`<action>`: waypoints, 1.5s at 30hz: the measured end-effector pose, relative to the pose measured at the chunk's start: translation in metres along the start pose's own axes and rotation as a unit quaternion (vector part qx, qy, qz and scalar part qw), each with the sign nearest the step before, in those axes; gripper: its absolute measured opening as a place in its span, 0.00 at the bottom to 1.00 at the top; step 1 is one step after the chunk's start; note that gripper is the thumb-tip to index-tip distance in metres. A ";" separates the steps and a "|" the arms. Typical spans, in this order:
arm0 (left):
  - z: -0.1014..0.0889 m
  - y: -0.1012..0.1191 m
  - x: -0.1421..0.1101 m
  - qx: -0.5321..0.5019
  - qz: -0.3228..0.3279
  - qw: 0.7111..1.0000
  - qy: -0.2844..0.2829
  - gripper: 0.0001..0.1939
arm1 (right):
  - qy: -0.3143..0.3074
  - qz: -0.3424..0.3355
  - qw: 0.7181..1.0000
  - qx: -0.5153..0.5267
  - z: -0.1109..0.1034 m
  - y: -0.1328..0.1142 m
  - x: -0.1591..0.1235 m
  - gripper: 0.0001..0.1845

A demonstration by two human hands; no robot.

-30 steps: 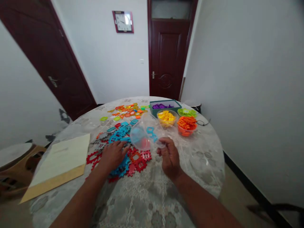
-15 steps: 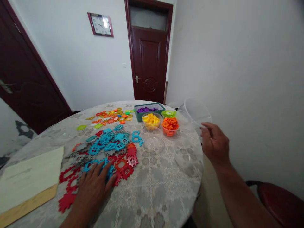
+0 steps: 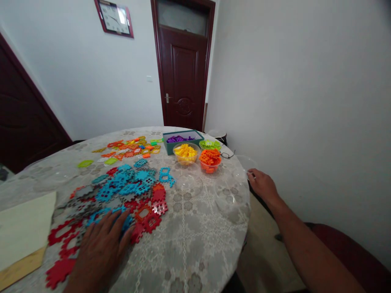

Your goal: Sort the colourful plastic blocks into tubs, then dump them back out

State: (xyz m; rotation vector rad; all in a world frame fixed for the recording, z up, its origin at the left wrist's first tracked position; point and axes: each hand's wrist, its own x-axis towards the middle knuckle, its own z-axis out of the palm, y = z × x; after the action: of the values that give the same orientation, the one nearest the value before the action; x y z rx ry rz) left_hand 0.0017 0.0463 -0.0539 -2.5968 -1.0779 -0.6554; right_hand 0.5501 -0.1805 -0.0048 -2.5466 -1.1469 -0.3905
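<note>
At the table's right edge my right hand point(image 3: 264, 185) is closed on the rim of a clear plastic bowl point(image 3: 246, 163), whose outline is faint against the wall. My left hand point(image 3: 105, 240) lies flat, fingers stretched, on the near side of a heap of interlocking plastic pieces. Blue pieces point(image 3: 125, 181) top that heap, with grey ones point(image 3: 77, 207) at its left and red ones point(image 3: 148, 221) nearest me. Further back, a clear bowl of yellow pieces point(image 3: 186, 152) stands beside a clear bowl of orange pieces point(image 3: 210, 158).
Purple pieces fill part of a green box point(image 3: 169, 147) behind the bowls. Lime green pieces point(image 3: 210, 144) sit beside it, near a pair of glasses point(image 3: 227, 154). Clear bowls point(image 3: 189, 183) stand in the middle. A pale board point(image 3: 24, 228) lies at left.
My right hand has lowered the clear bowl towards the table's right edge. The glasses behind it now show. The view has turned slightly; my left hand stays on the heap.
</note>
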 end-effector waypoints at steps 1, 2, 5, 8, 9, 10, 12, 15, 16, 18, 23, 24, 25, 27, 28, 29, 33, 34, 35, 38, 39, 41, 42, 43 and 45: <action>0.000 0.000 0.000 -0.002 0.004 1.000 0.004 0.24 | -0.015 0.000 1.000 0.001 0.001 -0.004 0.000 0.20; 0.000 0.000 0.000 -0.003 0.006 1.000 0.007 0.24 | -0.029 0.000 1.000 0.001 0.001 -0.007 0.000 0.20; 0.001 -0.001 -0.001 0.001 0.011 1.000 0.011 0.25 | -0.055 0.010 0.998 -0.020 -0.004 -0.017 -0.004 0.21; 0.001 -0.001 -0.001 -0.004 0.008 1.000 0.004 0.25 | -0.031 0.040 0.997 -0.063 -0.018 -0.027 -0.010 0.26; 0.001 -0.002 -0.001 -0.008 0.007 1.000 0.001 0.25 | -0.011 0.046 0.996 -0.071 -0.024 -0.032 -0.011 0.26; 0.001 -0.002 -0.001 -0.014 0.005 1.000 0.000 0.24 | 0.008 0.043 0.997 -0.070 -0.030 -0.037 -0.010 0.26; 0.001 -0.001 -0.001 -0.028 0.007 1.000 0.001 0.23 | 0.028 -0.001 0.999 -0.037 -0.040 -0.051 -0.004 0.23; 0.002 0.001 -0.002 -0.050 0.025 0.998 0.007 0.22 | -0.017 -0.123 0.992 0.023 -0.045 -0.077 0.018 0.19; 0.002 0.002 -0.002 -0.057 0.033 0.998 0.007 0.21 | -0.044 -0.151 0.987 0.024 -0.044 -0.087 0.028 0.19; 0.002 0.002 -0.003 -0.068 0.042 0.997 0.009 0.21 | -0.099 -0.174 0.980 0.004 -0.036 -0.104 0.048 0.19; -0.004 0.004 -0.001 -0.101 0.027 0.994 0.025 0.20 | -0.210 -0.168 0.963 0.005 -0.011 -0.126 0.080 0.17; -0.006 0.004 -0.001 -0.108 0.024 0.994 0.025 0.20 | -0.219 -0.166 0.961 0.014 -0.008 -0.128 0.084 0.16; -0.008 0.005 -0.001 -0.116 0.020 0.993 0.024 0.19 | -0.225 -0.163 0.960 0.023 -0.005 -0.128 0.086 0.15; -0.013 0.007 0.000 -0.129 0.013 0.991 0.024 0.19 | -0.238 -0.154 0.958 0.042 -0.001 -0.128 0.089 0.15; -0.014 0.008 0.000 -0.134 0.011 0.991 0.026 0.19 | -0.247 -0.147 0.956 0.053 0.001 -0.127 0.089 0.14; -0.015 0.008 0.000 -0.138 0.010 0.990 0.031 0.19 | -0.256 -0.139 0.955 0.065 0.003 -0.127 0.090 0.14; -0.017 0.009 0.001 -0.140 0.016 0.988 0.057 0.17 | -0.276 -0.094 0.950 0.108 0.014 -0.126 0.091 0.12; -0.018 0.009 0.001 -0.138 0.018 0.988 0.059 0.17 | -0.277 -0.082 0.950 0.119 0.017 -0.125 0.091 0.13; -0.018 0.009 0.001 -0.137 0.019 0.989 0.060 0.16 | -0.277 -0.068 0.950 0.127 0.020 -0.125 0.091 0.13; -0.019 0.010 0.001 -0.138 0.023 0.989 0.054 0.15 | -0.267 -0.032 0.953 0.139 0.025 -0.123 0.090 0.12; -0.019 0.010 0.001 -0.140 0.021 0.989 0.051 0.15 | -0.260 -0.022 0.956 0.136 0.025 -0.122 0.090 0.11; -0.019 0.010 0.000 -0.145 0.019 0.988 0.046 0.14 | -0.245 -0.007 0.961 0.126 0.023 -0.121 0.087 0.09; -0.019 0.011 0.000 -0.146 0.018 0.988 0.044 0.14 | -0.238 -0.003 0.964 0.121 0.021 -0.120 0.086 0.09; -0.019 0.012 -0.001 -0.147 0.018 0.988 0.041 0.14 | -0.232 -0.001 0.966 0.116 0.019 -0.119 0.084 0.09; -0.021 0.015 -0.001 -0.147 0.017 0.988 0.035 0.13 | -0.219 -0.004 0.970 0.105 0.016 -0.115 0.081 0.09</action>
State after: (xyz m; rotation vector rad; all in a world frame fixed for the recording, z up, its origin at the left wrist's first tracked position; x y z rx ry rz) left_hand 0.0049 0.0267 -0.0369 -2.8050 -0.9782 -0.9540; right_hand 0.5161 -0.0478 0.0305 -2.5022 -1.2641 0.2961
